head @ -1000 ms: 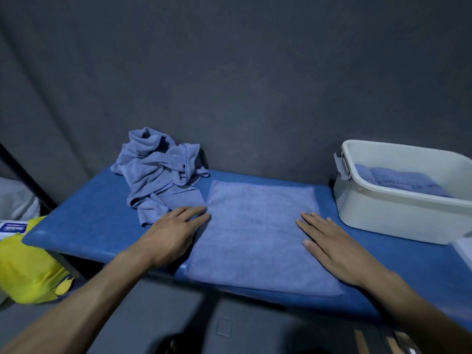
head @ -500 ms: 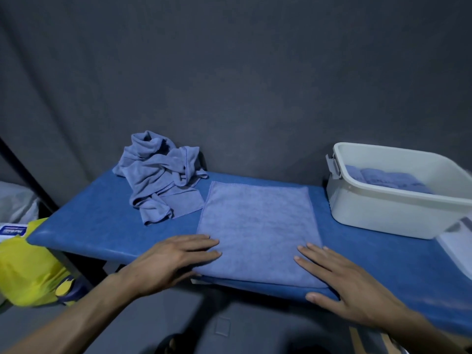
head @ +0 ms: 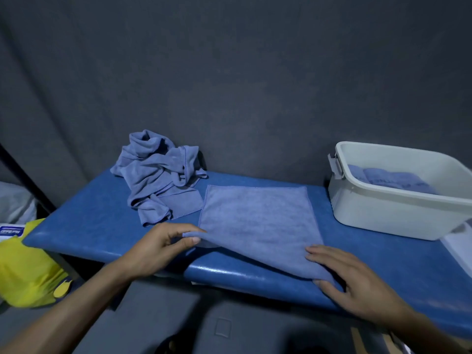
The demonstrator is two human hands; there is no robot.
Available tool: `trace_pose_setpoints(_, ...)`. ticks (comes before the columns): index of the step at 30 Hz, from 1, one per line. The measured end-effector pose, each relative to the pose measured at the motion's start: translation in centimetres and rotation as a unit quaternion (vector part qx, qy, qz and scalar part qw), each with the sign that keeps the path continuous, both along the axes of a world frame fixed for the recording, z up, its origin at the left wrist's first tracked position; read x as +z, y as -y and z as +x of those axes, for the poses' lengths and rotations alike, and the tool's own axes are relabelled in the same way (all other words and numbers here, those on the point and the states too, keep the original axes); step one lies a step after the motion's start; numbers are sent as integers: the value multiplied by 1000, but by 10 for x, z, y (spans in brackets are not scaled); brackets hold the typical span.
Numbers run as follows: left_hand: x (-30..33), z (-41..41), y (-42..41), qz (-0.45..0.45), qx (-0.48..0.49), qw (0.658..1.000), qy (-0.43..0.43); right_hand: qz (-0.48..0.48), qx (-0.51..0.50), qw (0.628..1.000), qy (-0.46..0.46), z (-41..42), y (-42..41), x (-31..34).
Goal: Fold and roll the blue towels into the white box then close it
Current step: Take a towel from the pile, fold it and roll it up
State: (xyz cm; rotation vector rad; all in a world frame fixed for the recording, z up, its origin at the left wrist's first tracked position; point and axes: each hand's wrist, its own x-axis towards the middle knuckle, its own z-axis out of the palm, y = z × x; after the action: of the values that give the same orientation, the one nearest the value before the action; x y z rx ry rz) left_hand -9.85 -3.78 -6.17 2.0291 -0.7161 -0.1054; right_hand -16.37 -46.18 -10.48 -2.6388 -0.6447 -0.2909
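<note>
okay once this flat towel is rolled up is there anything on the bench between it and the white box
Nothing visible. The flat towel lies just left of the white box, with only bare blue bench between them. The box is open, with rolled towels already inside. The crumpled pile sits on the opposite side.

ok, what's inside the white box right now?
The white box stands open, holding rolled blue towels laid side by side along its floor. Its near wall covers their lower parts and the floor in front of them, so an exact count isn't possible.
</note>
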Motion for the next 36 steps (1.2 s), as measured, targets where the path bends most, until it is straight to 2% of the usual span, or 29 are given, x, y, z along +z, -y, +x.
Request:
trace_pose_setpoints(3,1,2,1,-11,-5,1000,-21,11,-19,1000,9,6,1,6)
trace_pose_setpoints(6,4,2,0,-14,3,1000,-23,69,-43,997,-1,7,-3,24)
trace_pose_setpoints(10,9,4,-5,-16,-10,999,-43,141,-45,986,-81,5,-2,51)
trace_pose_setpoints(12,14,3,-9,-11,-39,996,-84,221,-29,962,-157,5,-1,64)
trace_pose_setpoints(14,17,0,-11,-8,-63,987,-145,292,-14,922,-253,4,1,74)
trace_pose_setpoints(17,18,0,-5,-5,-52,979,-196,344,-24,867,-358,6,1,82)
trace_pose_setpoints(19,16,7,3,-12,-20,982,-189,372,-71,846,-377,17,-3,78)
trace_pose_setpoints(21,12,20,12,-48,30,977,-207,385,-131,846,-344,36,-8,72)
trace_pose_setpoints(23,7,35,21,-81,79,964,-239,381,-178,857,-298,55,-13,66)
trace_pose_setpoints(27,3,59,36,-66,168,956,-233,308,-256,885,-236,90,-14,48)
trace_pose_setpoints(30,3,70,45,-29,215,953,-211,239,-301,901,-200,107,-17,43)
trace_pose_setpoints(36,-2,85,47,103,233,958,-133,119,-328,918,-189,121,-25,43)
